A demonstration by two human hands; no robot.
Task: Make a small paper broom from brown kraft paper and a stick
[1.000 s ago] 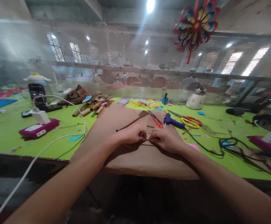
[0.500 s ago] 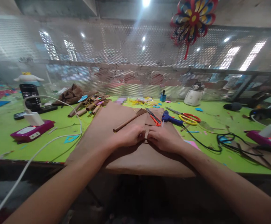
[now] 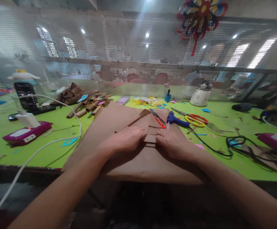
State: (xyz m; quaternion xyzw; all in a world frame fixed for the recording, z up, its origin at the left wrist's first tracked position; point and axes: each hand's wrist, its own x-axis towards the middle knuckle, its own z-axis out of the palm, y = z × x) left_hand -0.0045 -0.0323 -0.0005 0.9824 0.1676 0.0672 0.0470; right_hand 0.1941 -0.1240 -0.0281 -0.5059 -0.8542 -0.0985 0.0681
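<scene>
A large sheet of brown paper (image 3: 110, 125) covers the middle of the green table (image 3: 54, 128). My left hand (image 3: 126, 139) and my right hand (image 3: 170, 141) rest on it side by side, fingers curled, pinching a small brown paper strip (image 3: 151, 138) between them. A thin rolled paper stick (image 3: 131, 121) lies just beyond my left hand. Orange-handled snips (image 3: 158, 119) and a blue glue gun (image 3: 175, 120) lie just past my right hand.
Red and yellow scissors (image 3: 195, 120) and a black cord (image 3: 234, 143) lie to the right. Rolled paper tubes (image 3: 88, 106), a purple charger base (image 3: 24, 133) with a white cable (image 3: 45, 144) and a phone (image 3: 25, 95) stand left. A perforated metal screen (image 3: 133, 54) backs the table.
My hands have drawn slightly apart along the paper strip. The camera tipped a little, shifting the view.
</scene>
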